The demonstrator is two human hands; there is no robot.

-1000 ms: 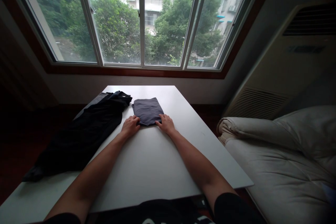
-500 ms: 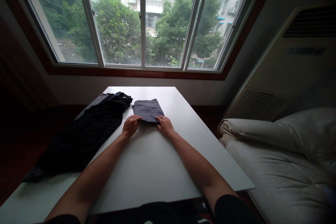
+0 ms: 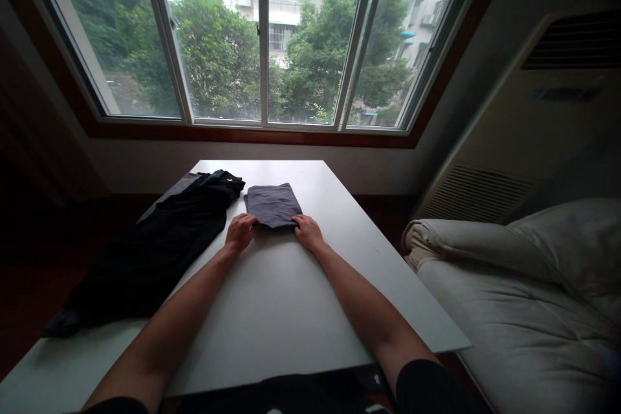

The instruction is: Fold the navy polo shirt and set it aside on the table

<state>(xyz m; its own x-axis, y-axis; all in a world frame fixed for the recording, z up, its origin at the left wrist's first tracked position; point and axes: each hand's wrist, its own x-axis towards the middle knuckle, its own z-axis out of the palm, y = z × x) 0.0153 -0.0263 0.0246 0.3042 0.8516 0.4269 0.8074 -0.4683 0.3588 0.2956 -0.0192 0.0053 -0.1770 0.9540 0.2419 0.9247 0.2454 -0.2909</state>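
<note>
A folded grey garment (image 3: 272,203) lies on the white table (image 3: 272,310), a little beyond the middle. My left hand (image 3: 239,233) curls around its near left corner, fingers bent onto the cloth. At the near right corner my right hand (image 3: 307,231) pinches the edge in the same way. Both forearms stretch forward across the tabletop. A long black garment (image 3: 160,249) is spread along the left side of the table, its top end next to the grey one.
A wide window (image 3: 262,39) fills the wall beyond the table. On the right stands a pale sofa with cushions (image 3: 524,284), and behind it a floor air-conditioning unit (image 3: 538,116). The floor left of the table is dark.
Both hands slid slightly away from me with the grey garment's near edge, which now lies a little farther up the table. The black garment has not moved.
</note>
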